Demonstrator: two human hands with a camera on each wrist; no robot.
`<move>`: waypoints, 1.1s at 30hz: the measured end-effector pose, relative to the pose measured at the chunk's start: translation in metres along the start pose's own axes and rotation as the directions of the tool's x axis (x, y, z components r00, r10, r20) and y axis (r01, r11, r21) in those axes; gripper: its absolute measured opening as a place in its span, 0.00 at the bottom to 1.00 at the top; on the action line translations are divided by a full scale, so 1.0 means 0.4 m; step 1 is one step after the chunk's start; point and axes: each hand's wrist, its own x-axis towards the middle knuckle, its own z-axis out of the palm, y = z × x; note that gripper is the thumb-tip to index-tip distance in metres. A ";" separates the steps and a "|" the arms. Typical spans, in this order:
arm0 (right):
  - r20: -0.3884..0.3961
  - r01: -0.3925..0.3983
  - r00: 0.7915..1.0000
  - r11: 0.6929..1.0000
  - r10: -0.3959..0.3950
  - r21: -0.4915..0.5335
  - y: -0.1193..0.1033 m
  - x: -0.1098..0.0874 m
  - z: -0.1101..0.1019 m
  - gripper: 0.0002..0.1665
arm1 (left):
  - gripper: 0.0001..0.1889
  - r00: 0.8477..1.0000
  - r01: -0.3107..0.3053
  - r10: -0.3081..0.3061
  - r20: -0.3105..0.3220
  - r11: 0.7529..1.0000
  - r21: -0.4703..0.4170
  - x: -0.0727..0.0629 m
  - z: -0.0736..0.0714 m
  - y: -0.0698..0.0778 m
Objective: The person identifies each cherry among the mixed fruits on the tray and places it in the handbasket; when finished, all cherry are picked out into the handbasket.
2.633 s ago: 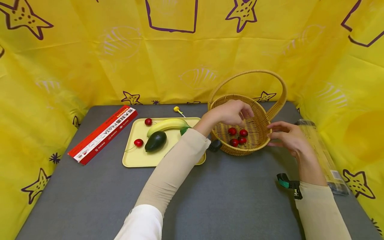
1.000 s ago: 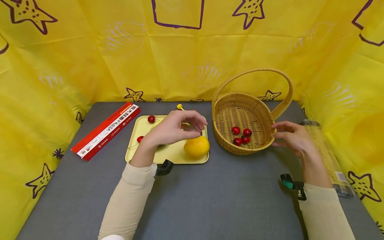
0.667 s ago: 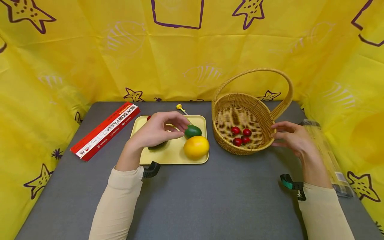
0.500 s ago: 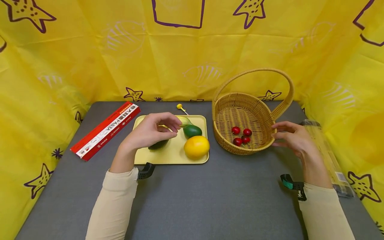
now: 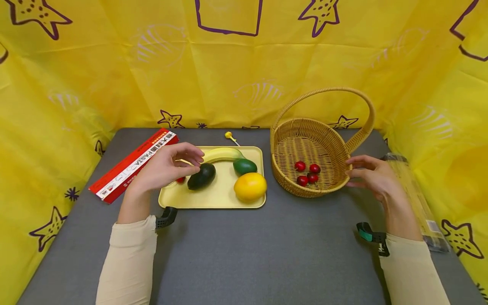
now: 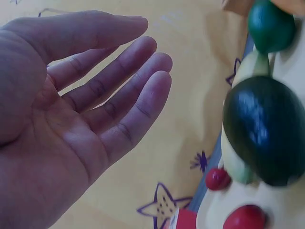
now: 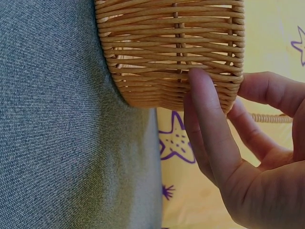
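My left hand (image 5: 167,166) hovers over the left end of the cream tray (image 5: 221,204), fingers loosely bent with nothing between them. Just right of its fingertips lies a dark green avocado (image 5: 202,176). A banana (image 5: 221,154), a small green fruit (image 5: 245,167) and a round yellow fruit (image 5: 250,187) share the tray. Two cherries (image 6: 218,179) show beside the avocado in the left wrist view. My right hand (image 5: 375,178) holds the wicker basket (image 5: 293,188) by its right rim, fingers against the outer wall. Several red cherries (image 5: 302,181) lie inside the basket.
A red pasta box (image 5: 133,165) lies slanted at the left, partly behind my left hand. Behind the tray is a small yellow-headed stick (image 5: 228,135). A clear-wrapped long package (image 5: 415,203) lies along the right edge. Yellow cloth (image 5: 244,63) encloses the grey table (image 5: 259,254).
My left hand has withdrawn from inside the basket, crossing leftward above the tray to its left end, uncovering the yellow fruit, green fruit and avocado. My right hand stays at the basket rim.
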 end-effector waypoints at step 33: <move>-0.001 -0.001 1.000 1.000 0.001 0.013 0.001 0.006 -0.002 0.15 | 0.19 0.974 0.200 -0.218 0.054 0.952 0.230 -0.016 -0.055 -0.164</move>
